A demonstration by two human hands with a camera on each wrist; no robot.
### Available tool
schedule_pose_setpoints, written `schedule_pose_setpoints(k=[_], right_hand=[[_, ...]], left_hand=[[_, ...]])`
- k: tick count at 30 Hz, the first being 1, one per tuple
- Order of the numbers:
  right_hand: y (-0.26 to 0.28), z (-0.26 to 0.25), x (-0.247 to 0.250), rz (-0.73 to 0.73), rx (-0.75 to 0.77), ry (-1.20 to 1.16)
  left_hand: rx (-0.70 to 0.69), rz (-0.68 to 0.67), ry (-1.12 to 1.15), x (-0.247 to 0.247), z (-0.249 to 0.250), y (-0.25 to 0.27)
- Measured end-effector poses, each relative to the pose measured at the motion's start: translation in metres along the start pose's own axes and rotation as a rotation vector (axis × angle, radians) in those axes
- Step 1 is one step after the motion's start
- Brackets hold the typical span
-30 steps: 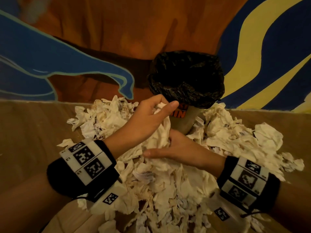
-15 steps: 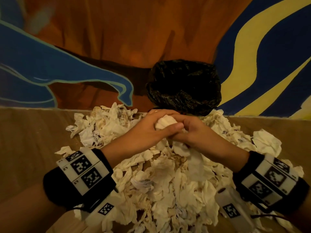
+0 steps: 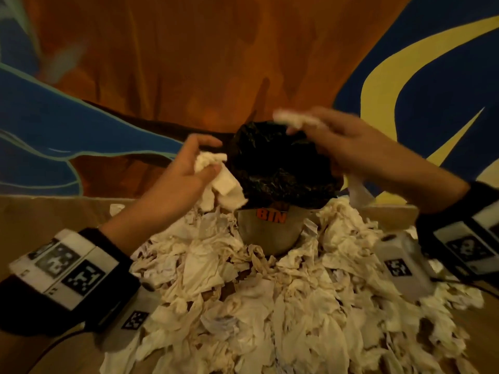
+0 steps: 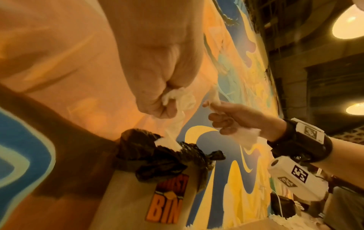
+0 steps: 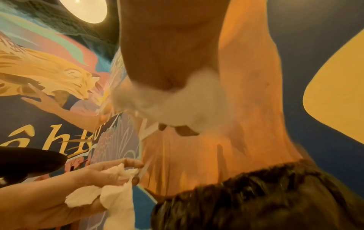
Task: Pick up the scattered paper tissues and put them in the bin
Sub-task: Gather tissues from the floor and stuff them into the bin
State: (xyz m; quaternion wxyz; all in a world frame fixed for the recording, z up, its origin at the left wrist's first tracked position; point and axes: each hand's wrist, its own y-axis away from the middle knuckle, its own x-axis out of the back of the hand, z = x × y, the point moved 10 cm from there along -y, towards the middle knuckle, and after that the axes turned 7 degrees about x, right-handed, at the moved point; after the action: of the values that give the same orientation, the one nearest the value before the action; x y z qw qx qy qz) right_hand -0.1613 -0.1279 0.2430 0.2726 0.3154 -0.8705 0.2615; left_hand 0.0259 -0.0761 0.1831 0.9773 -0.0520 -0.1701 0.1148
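My left hand point(image 3: 189, 168) and right hand point(image 3: 340, 141) each grip crumpled tissues point(image 3: 216, 171) at the black-lined bin point(image 3: 270, 228).

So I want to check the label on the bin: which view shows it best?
The left wrist view: the bin's orange label is close and large, with BIN readable and a partly covered word above it. The head view shows only a small BIN under the black bag. The right wrist view shows just the bag's rim, no label.

A public interior, perhaps a café: a painted mural point(image 3: 405, 76) fills the frame's top, round ceiling lamps point(image 4: 350, 23) at upper right.
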Motion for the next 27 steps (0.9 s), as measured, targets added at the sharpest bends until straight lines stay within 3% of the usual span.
schedule_pose_setpoints(k=[4,7,8,9,12,14,17,19,22,24,27], right_hand=[[-0.034,-0.003,0.028,0.254,0.036,-0.114],[-0.048,0.012,0.043,0.545,0.102,-0.017],[-0.051,0.025,0.04,0.566,0.078,0.044],[-0.058,0.042,0.032,0.525,0.049,0.1],[-0.061,0.097,-0.013,0.11,-0.204,0.217],[-0.048,0.108,-0.02,-0.008,-0.277,0.27],[-0.032,0.091,0.002,0.131,-0.194,0.22],[-0.017,0.073,0.014,0.232,-0.107,0.183],[0.01,0.045,0.011,0.264,0.027,0.176],[0.03,0.032,0.002,0.257,0.104,0.293],[0.06,0.022,-0.02,0.262,0.228,0.475]], left_hand=[[-0.132,0.221,0.031,0.018,0.026,-0.023],[-0.177,0.369,0.126,0.02,0.037,-0.031],[-0.178,0.379,0.138,0.016,0.041,-0.033],[-0.17,0.376,0.138,0.01,0.043,-0.035],[-0.134,0.305,0.079,-0.012,0.047,-0.047],[-0.114,0.237,-0.002,-0.027,0.048,-0.057],[-0.108,0.066,-0.004,-0.053,0.043,-0.07],[-0.11,0.021,-0.072,-0.064,0.039,-0.074],[-0.143,0.048,-0.347,-0.076,0.037,-0.075],[-0.115,0.073,-0.615,-0.083,0.031,-0.075],[-0.253,0.179,-0.668,-0.078,0.037,-0.059]])
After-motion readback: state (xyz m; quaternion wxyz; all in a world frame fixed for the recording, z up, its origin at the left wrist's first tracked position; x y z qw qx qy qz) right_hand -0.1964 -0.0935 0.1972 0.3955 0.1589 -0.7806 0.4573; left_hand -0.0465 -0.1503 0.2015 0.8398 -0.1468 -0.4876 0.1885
